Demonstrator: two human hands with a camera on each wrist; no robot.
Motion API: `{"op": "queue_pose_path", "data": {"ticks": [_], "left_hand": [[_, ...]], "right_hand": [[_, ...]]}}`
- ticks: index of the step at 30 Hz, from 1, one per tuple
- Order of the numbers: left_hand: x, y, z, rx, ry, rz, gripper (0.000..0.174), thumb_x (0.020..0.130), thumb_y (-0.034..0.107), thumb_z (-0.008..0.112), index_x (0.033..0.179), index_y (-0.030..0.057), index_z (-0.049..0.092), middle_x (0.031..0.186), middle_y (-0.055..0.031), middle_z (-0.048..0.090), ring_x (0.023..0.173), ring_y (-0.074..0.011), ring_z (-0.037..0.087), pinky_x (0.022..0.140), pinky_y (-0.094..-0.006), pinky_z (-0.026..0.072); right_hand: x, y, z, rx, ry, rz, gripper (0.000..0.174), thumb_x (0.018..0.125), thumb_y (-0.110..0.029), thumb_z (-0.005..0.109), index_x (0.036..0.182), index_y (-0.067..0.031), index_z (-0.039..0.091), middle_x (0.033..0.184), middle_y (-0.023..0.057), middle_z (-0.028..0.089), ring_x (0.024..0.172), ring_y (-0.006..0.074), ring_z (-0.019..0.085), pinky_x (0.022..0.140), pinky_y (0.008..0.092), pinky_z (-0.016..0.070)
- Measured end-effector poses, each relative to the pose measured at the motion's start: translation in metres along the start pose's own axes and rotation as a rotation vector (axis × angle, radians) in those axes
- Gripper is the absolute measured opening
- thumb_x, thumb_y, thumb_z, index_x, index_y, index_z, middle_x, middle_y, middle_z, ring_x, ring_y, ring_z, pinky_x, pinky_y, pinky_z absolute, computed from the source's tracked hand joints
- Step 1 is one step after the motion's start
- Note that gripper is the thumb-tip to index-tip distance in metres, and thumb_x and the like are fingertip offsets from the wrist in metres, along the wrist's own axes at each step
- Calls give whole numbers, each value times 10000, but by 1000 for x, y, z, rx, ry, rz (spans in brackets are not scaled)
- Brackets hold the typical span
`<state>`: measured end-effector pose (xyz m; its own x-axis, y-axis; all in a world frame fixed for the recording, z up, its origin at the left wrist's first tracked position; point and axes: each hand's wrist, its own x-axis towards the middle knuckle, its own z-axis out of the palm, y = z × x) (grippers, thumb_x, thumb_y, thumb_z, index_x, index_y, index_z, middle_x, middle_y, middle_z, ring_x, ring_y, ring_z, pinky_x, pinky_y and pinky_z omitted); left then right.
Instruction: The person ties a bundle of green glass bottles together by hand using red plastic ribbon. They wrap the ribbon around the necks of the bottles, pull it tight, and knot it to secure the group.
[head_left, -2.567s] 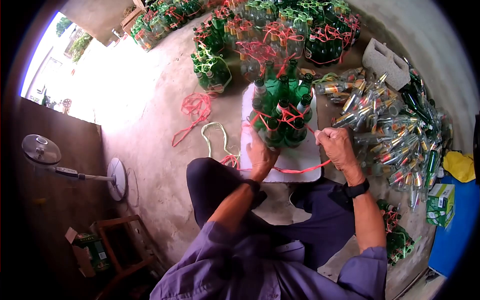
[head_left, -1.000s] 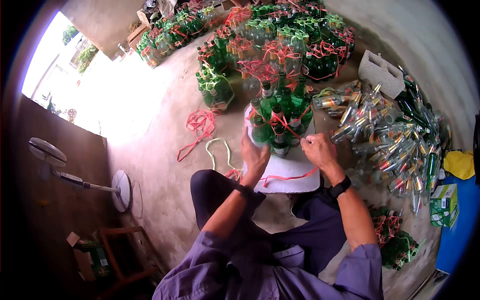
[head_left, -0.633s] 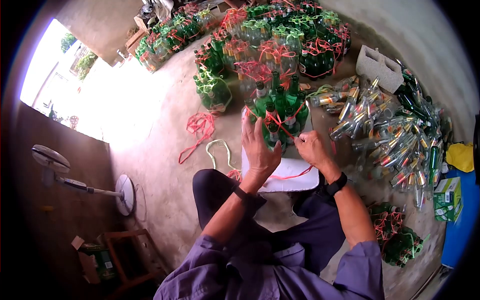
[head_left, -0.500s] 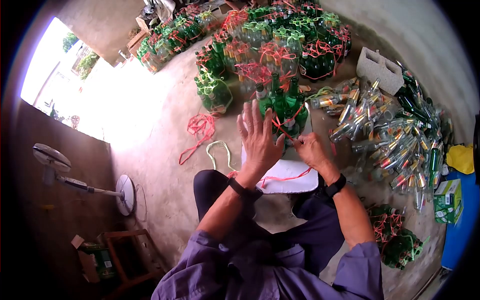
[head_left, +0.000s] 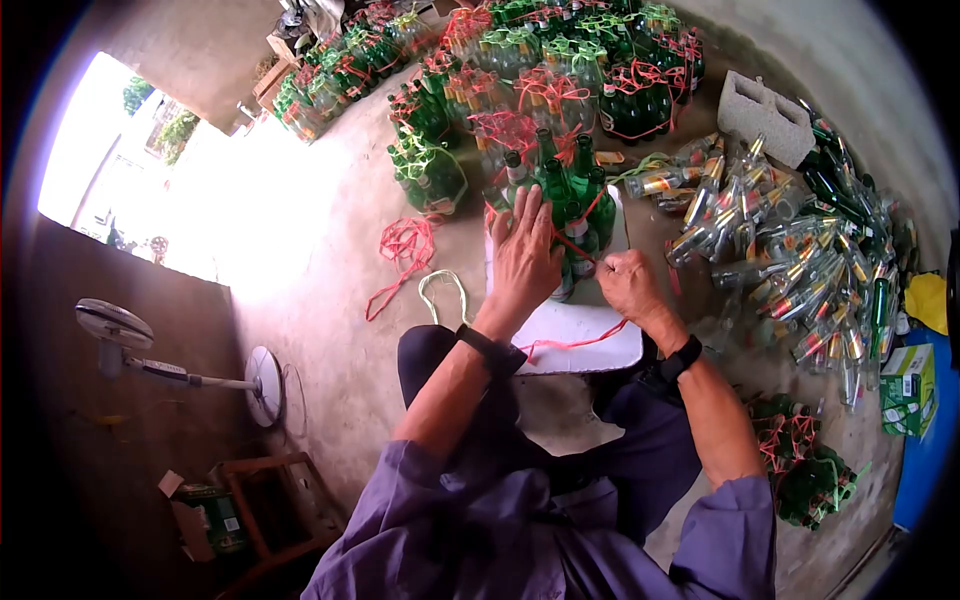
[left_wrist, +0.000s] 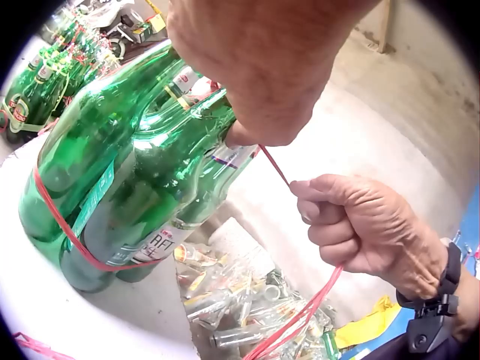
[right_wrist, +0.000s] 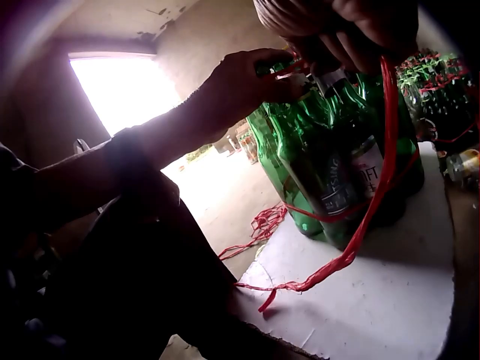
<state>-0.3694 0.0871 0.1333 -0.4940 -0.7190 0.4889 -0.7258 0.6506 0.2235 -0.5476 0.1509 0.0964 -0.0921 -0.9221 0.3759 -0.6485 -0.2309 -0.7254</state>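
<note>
A cluster of green glass bottles [head_left: 566, 190] stands on a white board [head_left: 585, 340], bound with red string [head_left: 578, 345]. My left hand [head_left: 524, 255] lies on the bottle tops with its fingers spread and straight. My right hand [head_left: 628, 284] is a fist gripping the string, taut from the bundle. In the left wrist view the left hand [left_wrist: 262, 67] presses where the string [left_wrist: 304, 311] leaves the bottles [left_wrist: 135, 172]; the right hand [left_wrist: 360, 225] clenches it. The right wrist view shows the string [right_wrist: 367, 210] hanging from the right hand [right_wrist: 337, 22] past the bottles [right_wrist: 330, 165] to the board [right_wrist: 375, 300].
Several tied bottle bundles [head_left: 560, 70] stand at the back. A heap of loose bottles [head_left: 800, 260] lies to the right beside a concrete block [head_left: 765, 115]. Loose red string [head_left: 400, 250] lies on the floor at left. A fan [head_left: 180, 360] stands far left, and a tied bundle [head_left: 800, 470] lies by my right knee.
My left hand has risen from the near side of the bundle and now lies flat on the bottle tops. My right hand has kept its grip on the string, staying close to the bundle.
</note>
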Motion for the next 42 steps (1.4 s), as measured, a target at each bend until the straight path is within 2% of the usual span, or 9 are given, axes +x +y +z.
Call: {"op": "queue_pose_path", "data": {"ticks": [5,7,9,14,21,24,30,32,42], "left_hand": [[-1,0,2,-12,10,-10,705,720,122,751,1365,42,479,1518,-153,384,1455,-292,290,1153,-455,194],[-1,1,1,-14,7,-13,702,717,117,753,1363,54,486,1516,-148,390,1453,-289,295,1153,-455,193],[0,1,0,20,38,39,641,723,111,719,1318,14,502,1471,-193,419,1411,-342,348,1080,-484,284],[0,2,-1,27,45,8,641,719,115,719,1316,12,507,1468,-175,430,1402,-327,368,1080,-486,281],[1,0,-2,-23,-11,-48,672,739,126,723,1361,38,484,1515,-131,389,1430,-282,325,1143,-455,199],[1,0,-6,-3,-51,-59,668,752,139,714,1365,24,478,1533,-128,362,1437,-273,313,1139,-451,213],[1,-2,-1,-12,-43,-61,662,764,134,696,1374,12,470,1533,-128,363,1437,-273,314,1137,-440,211],[1,-3,-2,-47,3,-24,622,743,107,691,1324,-14,508,1502,-169,386,1399,-327,360,1103,-466,244],[3,-3,1,-37,6,-24,651,726,98,678,1346,18,494,1499,-151,402,1420,-293,343,1126,-434,211]], "right_hand": [[-7,6,1,17,7,-78,252,802,-84,618,607,27,505,591,236,512,562,443,539,503,483,420],[-8,-1,-5,29,-31,35,245,800,-79,611,612,31,498,595,240,502,559,439,535,494,471,409],[-10,-7,-10,16,-35,48,248,802,-76,609,611,32,493,595,246,491,562,447,522,487,466,401],[-13,-12,-16,37,-73,91,264,813,-76,610,608,38,489,598,258,468,579,475,484,475,460,385],[-3,-31,-36,-75,-17,-50,228,830,-62,605,639,24,516,634,263,535,604,460,551,498,474,433],[20,-39,-55,-334,-25,-267,139,838,-50,605,710,-38,550,674,178,625,625,369,630,548,457,505],[84,-46,-54,-539,38,-433,137,895,-114,612,781,-60,559,691,140,632,626,327,645,551,415,531],[102,-39,-41,-553,63,-427,150,904,-125,610,776,-62,561,688,140,632,627,321,649,551,409,533],[116,-16,-6,-571,83,-199,203,905,-178,625,749,-51,600,694,159,657,665,345,668,581,442,533]]}}
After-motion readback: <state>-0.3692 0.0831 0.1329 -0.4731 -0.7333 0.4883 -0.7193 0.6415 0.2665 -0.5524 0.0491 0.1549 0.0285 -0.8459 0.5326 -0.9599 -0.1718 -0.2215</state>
